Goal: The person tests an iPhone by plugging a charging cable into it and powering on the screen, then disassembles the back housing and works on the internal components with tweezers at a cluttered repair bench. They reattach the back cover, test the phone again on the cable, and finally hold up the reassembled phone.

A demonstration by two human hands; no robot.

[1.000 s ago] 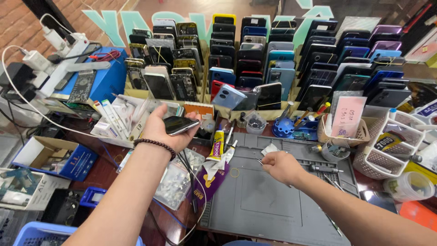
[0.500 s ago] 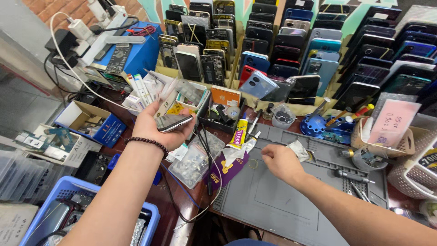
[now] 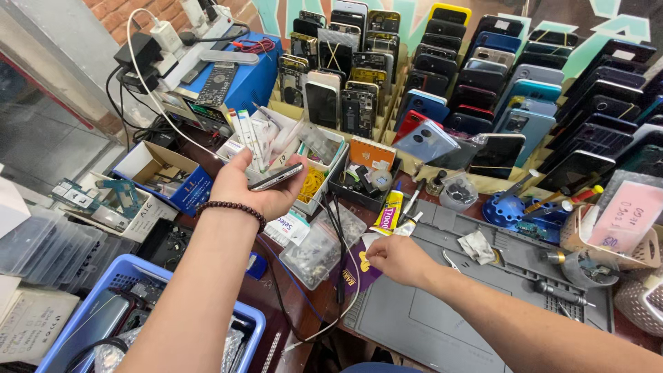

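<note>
- Head view: the left hand (image 3: pixel 252 186) holds a dark smartphone (image 3: pixel 276 177) flat in its raised palm, lifted clear of the counter (image 3: pixel 276 290).
- The right hand (image 3: pixel 397 259) rests loosely curled and empty on the grey work mat (image 3: pixel 449 324), just below a yellow glue tube (image 3: pixel 391 211).
- No repair work is visible on the phone yet.
- Compared with half a second ago, both hands look much the same; the view has swung left, showing more of the blue basket (image 3: pixel 138 318).

Racked phones (image 3: pixel 483 76), blue basket (image 3: pixel 103 304), perhaps a blue power supply (image 3: pixel 228 86).
</note>
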